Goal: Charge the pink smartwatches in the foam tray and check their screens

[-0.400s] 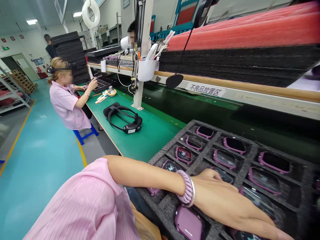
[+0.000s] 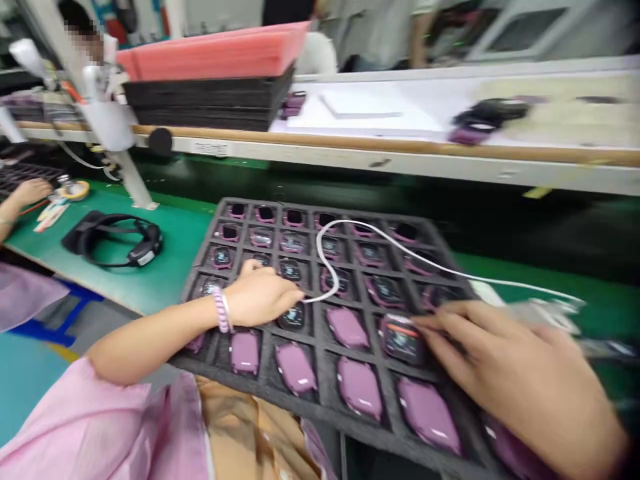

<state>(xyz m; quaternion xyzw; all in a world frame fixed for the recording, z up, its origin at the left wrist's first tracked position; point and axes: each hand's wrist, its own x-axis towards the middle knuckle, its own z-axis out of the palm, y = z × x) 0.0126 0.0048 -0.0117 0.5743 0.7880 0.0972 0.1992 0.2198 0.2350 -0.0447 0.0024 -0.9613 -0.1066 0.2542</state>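
On the black foam compartment tray, the left hand pinches a white cable, while the right hand, fingers together, touches a purple smartwatch body.

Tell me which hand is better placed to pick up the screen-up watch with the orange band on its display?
Probably the right hand: its fingertips already touch that watch. The left hand rests farther left on the foam tray, beside the white cable.

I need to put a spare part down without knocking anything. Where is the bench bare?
Bare green mat lies between the black headset and the foam tray; another patch lies right of the tray, behind the white cable. The tray itself is crowded: watches in every visible pocket, with the left hand and right hand on it.
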